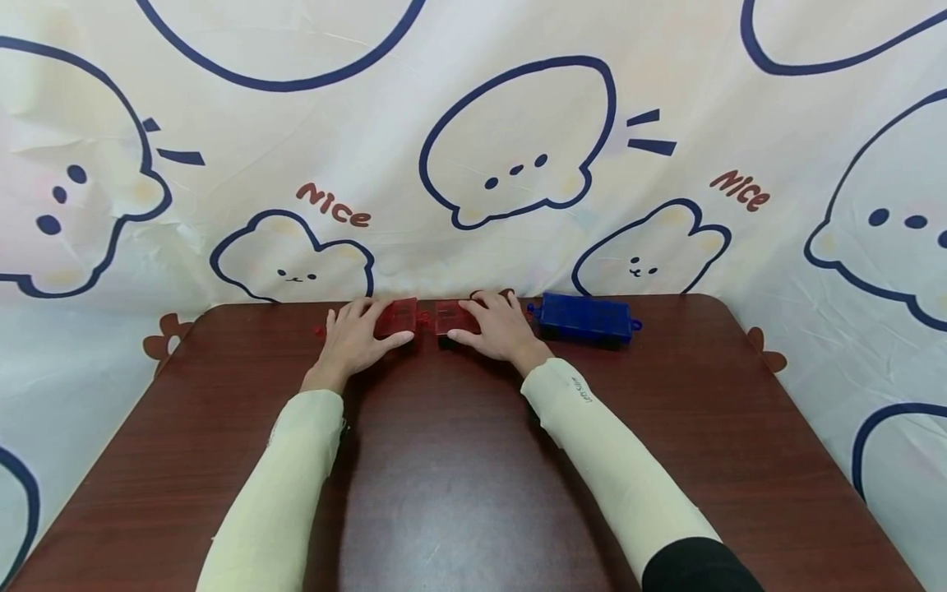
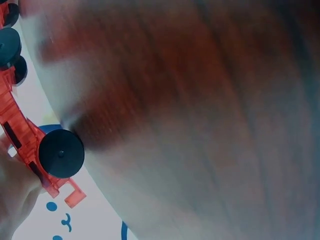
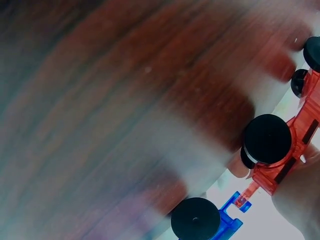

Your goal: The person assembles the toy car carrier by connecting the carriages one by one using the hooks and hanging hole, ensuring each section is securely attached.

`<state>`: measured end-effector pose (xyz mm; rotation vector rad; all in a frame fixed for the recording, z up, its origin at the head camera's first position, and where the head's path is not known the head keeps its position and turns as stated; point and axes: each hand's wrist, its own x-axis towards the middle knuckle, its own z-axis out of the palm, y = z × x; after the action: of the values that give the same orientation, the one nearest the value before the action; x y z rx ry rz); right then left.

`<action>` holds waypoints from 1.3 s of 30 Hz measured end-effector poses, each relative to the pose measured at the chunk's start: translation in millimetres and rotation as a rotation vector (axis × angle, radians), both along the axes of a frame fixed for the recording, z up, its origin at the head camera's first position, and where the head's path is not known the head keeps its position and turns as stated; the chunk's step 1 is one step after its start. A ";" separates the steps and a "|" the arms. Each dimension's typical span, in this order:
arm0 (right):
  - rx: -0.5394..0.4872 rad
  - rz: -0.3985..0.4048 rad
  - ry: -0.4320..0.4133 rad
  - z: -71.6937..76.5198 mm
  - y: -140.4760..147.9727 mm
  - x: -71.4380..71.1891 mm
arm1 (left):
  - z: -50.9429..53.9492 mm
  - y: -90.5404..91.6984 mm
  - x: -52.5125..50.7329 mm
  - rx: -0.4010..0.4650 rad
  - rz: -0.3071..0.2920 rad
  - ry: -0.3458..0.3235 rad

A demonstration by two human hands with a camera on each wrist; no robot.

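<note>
While hands [image 1: 353, 339] [image 1: 503, 329] grip red cars [image 1: 399, 317] [image 1: 450, 316], brown table [image 1: 429, 460], cartoon-print backdrop [image 1: 473, 263]

A dark reddish-brown tabletop [image 1: 444, 460] runs back to a pale cloth [image 1: 473, 263] that I can see hanging along both sides too, creased in places. Navy-outlined animal heads [image 1: 518, 141] cover it, several tipped at an angle. Brown lettering [image 1: 333, 205] spells "Nice" twice, and brown flowers [image 1: 154, 347] peek out past the side edges.

A brown table [image 1: 436, 469] meets pale sheeting [image 1: 473, 255] — cartoon-printed, lightly creased.
</note>
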<state>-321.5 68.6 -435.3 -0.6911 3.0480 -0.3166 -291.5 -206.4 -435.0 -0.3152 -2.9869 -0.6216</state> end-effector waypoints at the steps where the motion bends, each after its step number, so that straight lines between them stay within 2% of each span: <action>1: -0.002 0.001 0.001 -0.1 0.2 -0.2 | 0.2 -0.1 -0.1 -0.001 -0.001 -0.002; 9: 0.004 0.007 -0.002 0.1 1.1 -1.6 | 2.2 -0.5 1.7 -0.002 -0.001 -0.010; 18: -0.003 0.007 -0.001 2.6 -0.7 -0.1 | 1.6 -3.3 1.7 -0.065 0.003 -0.035; 28: -0.014 0.008 -0.004 3.4 2.0 -0.6 | 3.6 -2.4 0.8 -0.059 0.006 -0.036; 39: -0.015 0.010 -0.007 1.6 1.4 0.3 | 0.6 -4.7 1.3 -0.063 0.008 -0.038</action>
<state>-321.2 70.0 -433.6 -0.7047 3.0379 -0.3417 -290.2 -211.1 -434.4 -0.2986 -3.0471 -0.5399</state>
